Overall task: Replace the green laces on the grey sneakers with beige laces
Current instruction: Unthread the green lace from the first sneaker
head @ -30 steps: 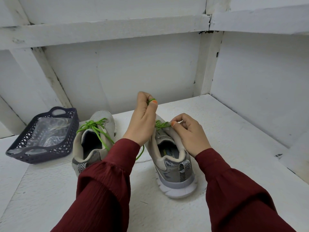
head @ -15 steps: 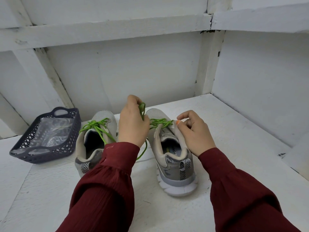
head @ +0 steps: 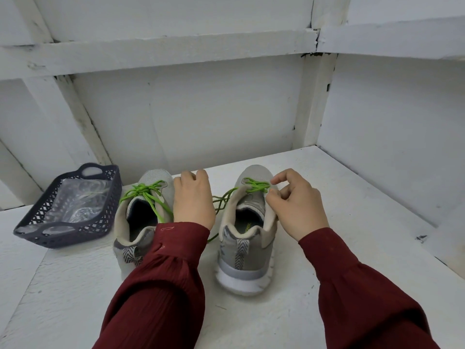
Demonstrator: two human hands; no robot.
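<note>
Unlacing had barely begun: right hand (head: 297, 205) pinched green lace (head: 256, 187) on one sneaker (head: 245, 250), left hand (head: 193, 200) curled, grip unclear; other sneaker (head: 153, 176) fully laced, no beige laces fitted

You're facing a white-painted back wall (head: 201, 117), a horizontal rail (head: 176, 50) running across above it and a slanted brace (head: 83, 117) at the left. A corner post (head: 314, 102) joins it to the right wall (head: 402, 109). Your worktop (head: 352, 197) is white too, rough-grained, with a dark scuff (head: 421, 238) at its right. The light is soft and even.
</note>
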